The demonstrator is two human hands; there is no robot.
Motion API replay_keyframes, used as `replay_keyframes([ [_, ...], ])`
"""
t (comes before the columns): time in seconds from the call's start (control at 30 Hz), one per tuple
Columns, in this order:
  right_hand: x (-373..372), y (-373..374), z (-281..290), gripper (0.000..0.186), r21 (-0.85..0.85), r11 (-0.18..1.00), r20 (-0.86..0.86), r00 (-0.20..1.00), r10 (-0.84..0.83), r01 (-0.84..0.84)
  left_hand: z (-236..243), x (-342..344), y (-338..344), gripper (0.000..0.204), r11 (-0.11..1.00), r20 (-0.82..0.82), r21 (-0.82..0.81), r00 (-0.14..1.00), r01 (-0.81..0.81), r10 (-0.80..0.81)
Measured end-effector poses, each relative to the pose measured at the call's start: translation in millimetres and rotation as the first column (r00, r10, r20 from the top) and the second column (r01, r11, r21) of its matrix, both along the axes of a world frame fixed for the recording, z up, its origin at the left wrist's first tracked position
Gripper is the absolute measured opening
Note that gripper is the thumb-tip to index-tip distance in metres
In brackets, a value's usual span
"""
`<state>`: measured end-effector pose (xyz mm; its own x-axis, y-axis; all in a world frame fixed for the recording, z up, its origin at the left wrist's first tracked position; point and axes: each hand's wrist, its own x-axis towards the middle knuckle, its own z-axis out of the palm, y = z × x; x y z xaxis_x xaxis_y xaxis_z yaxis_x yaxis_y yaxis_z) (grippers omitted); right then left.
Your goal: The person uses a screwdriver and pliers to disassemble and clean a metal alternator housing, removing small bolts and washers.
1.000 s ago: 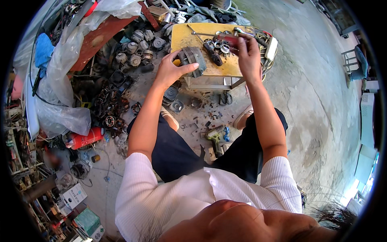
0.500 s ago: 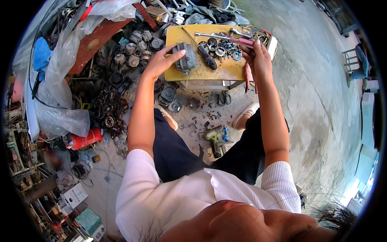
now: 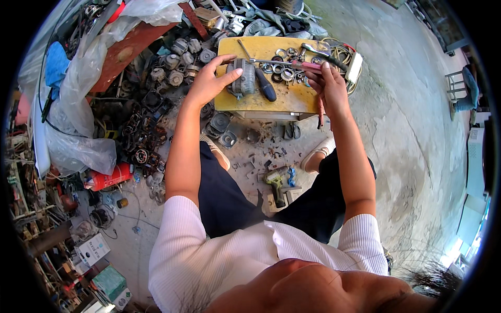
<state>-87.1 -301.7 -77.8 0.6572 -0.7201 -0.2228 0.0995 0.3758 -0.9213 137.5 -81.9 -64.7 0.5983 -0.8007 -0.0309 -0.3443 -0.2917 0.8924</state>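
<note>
On a yellow-topped table point(image 3: 292, 101), a grey electric motor point(image 3: 242, 79) stands at the left side. My left hand point(image 3: 207, 84) grips it, the thumb over its top and the fingers round its far left side. My right hand point(image 3: 332, 89) holds a nut driver point(image 3: 309, 66) by its pink handle. The driver's metal shaft points left, and its tip is at the motor's upper right edge; I cannot tell whether they touch. Right of the motor lies a screwdriver point(image 3: 266, 87) with a dark handle. Bearings and rings point(image 3: 286, 74) lie behind it, beneath the shaft.
A ratchet wrench point(image 3: 326, 55) lies at the table's back right, near a white power strip point(image 3: 354, 68) with cables. Several motors point(image 3: 175, 78) are piled on the left floor. A green cordless drill point(image 3: 276, 183) stands between my feet. A red cylinder point(image 3: 108, 177) lies further left.
My right hand has brought the nut driver down and nearer, its tip now at the motor's edge. The left hand remains on the motor. The view has shifted slightly.
</note>
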Motion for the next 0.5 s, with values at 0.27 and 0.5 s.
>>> replay_keyframes([
  [0.27, 6.6, -1.1, -5.7, 0.035, 0.023, 1.000, -0.019, 1.000, 0.016, -0.015, 12.1, 0.6, 16.2, 0.095, 0.986, 0.060, 0.092, 0.988, 0.138, -0.144],
  [0.5, 7.5, -7.8, -6.7, 0.039, 0.014, 0.999, -0.071, 0.997, 0.044, -0.043, 5.2, 2.8, 16.7, 0.101, 0.981, 0.173, 0.138, 0.972, 0.133, -0.157],
])
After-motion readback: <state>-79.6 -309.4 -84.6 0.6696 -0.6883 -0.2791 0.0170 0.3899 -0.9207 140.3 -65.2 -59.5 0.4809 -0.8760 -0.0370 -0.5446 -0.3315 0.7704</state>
